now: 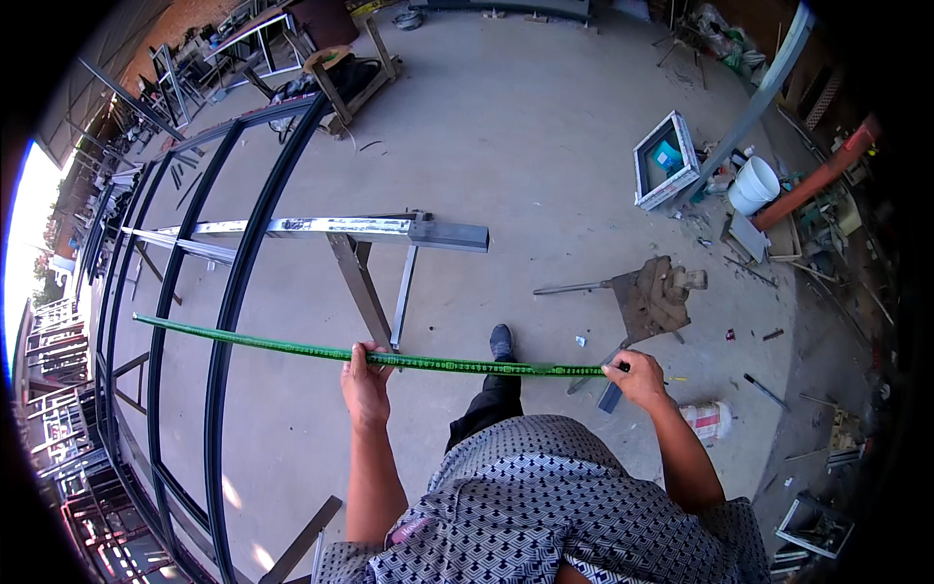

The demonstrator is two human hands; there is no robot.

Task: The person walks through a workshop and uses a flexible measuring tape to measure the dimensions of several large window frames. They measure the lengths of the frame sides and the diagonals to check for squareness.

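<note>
A long green tape measure blade (457,365) stretches across in front of me, bowing slightly. My left hand (365,394) pinches it partway along, thumb on top. My right hand (642,383) is closed round its right end, where a small dark part shows between the fingers; whether the case is inside I cannot tell. Leftward, the blade's free end passes over the black metal frame (232,282), whose long bars curve away at the left. I cannot tell whether the blade touches those bars.
A metal stand with a grey beam (448,236) supports the frame. Ahead to the right stands a stool (657,297) with a brown cloth-like cover. Further right are a white-edged window frame (667,161), a white bucket (754,185) and a leaning post (754,97). Scraps litter the floor.
</note>
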